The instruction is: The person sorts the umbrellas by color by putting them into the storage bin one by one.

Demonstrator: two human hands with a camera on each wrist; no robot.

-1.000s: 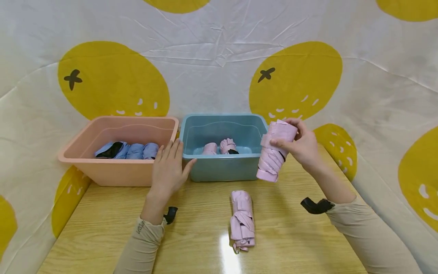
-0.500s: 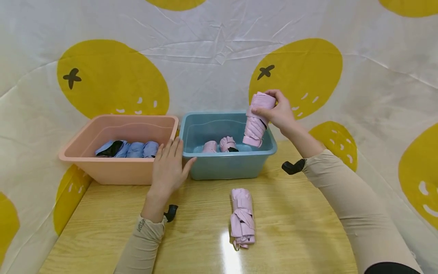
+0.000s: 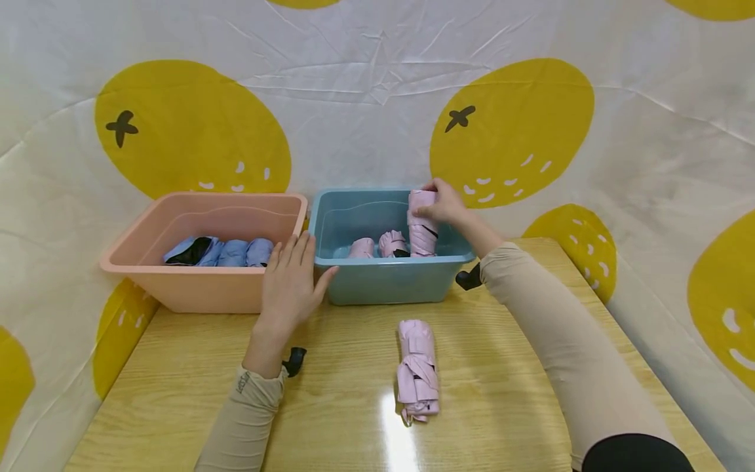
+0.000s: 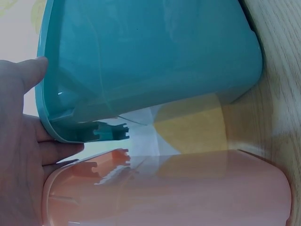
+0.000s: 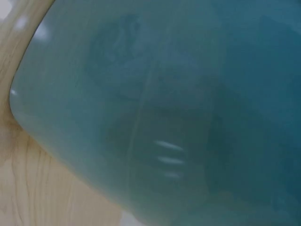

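Observation:
My right hand (image 3: pixel 444 204) grips a folded pink umbrella (image 3: pixel 423 226) by its upper part, its lower end down inside the blue bin (image 3: pixel 389 280). Two more pink umbrellas lie in that bin, to the left of the held one; the middle umbrella (image 3: pixel 393 244) shows a bit of black. With fingers straight, my left hand (image 3: pixel 290 278) rests across the neighbouring rims of the pink bin (image 3: pixel 194 288) and the blue bin. In the left wrist view its thumb (image 4: pixel 34 73) touches the blue rim. The blue wall fills the right wrist view, hiding the right hand.
Several blue folded umbrellas (image 3: pixel 234 254) lie in the pink bin. Another pink umbrella (image 3: pixel 417 370) lies on the wooden table (image 3: pixel 342 406) in front of the blue bin. A white cloth (image 3: pixel 354 131) with yellow fruit prints hangs behind.
My right hand has carried the pink umbrella from the right of the blue bin, up over its rim, then down into its right side. The left hand has stayed in place.

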